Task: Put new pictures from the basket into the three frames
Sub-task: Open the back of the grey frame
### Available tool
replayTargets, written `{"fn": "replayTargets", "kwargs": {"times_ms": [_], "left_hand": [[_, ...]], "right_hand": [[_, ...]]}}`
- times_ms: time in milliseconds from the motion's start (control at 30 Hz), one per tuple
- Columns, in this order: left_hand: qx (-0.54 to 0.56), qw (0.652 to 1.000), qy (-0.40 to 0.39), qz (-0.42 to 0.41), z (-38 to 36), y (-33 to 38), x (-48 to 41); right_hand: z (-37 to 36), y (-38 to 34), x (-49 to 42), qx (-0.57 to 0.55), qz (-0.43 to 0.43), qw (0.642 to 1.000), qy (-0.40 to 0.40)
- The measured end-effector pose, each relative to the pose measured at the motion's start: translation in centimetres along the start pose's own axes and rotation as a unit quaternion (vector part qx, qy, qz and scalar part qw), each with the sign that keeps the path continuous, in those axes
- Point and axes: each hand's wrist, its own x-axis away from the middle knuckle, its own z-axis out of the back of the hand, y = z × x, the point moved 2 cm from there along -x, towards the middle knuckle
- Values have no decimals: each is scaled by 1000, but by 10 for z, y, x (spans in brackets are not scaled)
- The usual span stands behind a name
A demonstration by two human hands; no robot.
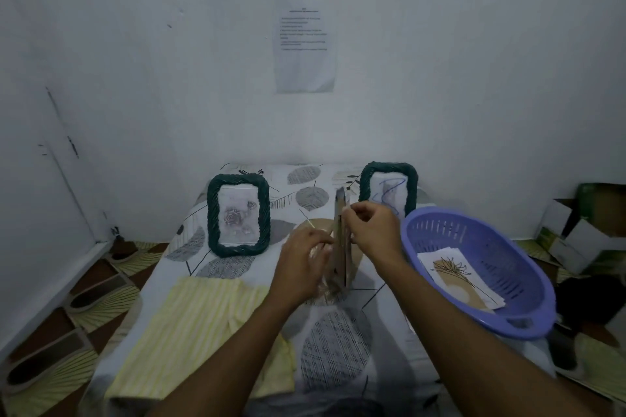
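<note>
standing edge-on at the middle of the table (335, 345), the third frame (340, 247) shows only its narrow side, a flat brown board like cardboard. the right hand (372, 230) pinches its upper edge with curled fingertips. the left hand (303, 264) is curled beside the frame's left face, pinching a thin sheet (318, 227) seen as a pale slanted line; what the sheet is made of cannot be told.

to the left a green frame (238, 215) stands upright, a rounded rectangle edged in dark twisted rope, holding a faint grey rose print. at the back right a second green frame (388, 188) of the same rope work holds a white sheet with a blue scribble, its lower corner behind the basket (487, 240).

the basket is an oval of lilac plastic with slotted walls, tilted on the table's right edge. the new pictures (460, 278) lie stacked in it, the top one white and tan with a fine black plant drawing.

a yellow striped cloth (200, 322) lies flat, near left, on a white cover printed with hatched grey leaves. a printed paper (305, 41) hangs on the white wall.
</note>
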Motion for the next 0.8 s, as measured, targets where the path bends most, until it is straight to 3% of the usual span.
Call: {"fn": "replayTargets", "kwargs": {"times_ms": [100, 167, 233, 300, 400, 567, 800], "left_hand": [[-15, 993, 82, 84, 14, -4, 3], [59, 982, 17, 181, 20, -7, 3], [152, 960, -71, 225, 21, -8, 5], [164, 957, -95, 220, 19, -9, 10], [112, 966, -66, 223, 16, -12, 20], [154, 955, -28, 252, 9, -17, 25], [163, 949, 9, 272, -13, -29, 32]], "right_hand": [[15, 2, 8, -66, -41, 997, -21], [20, 6, 14, -127, -80, 987, -55], [22, 13, 20, -188, -125, 971, -77], [22, 21, 25, -212, -150, 962, -84], [21, 37, 30, -185, -160, 965, -91], [21, 59, 35, -70, -128, 986, -82], [1, 70, 54, -64, -97, 992, -41]]}}
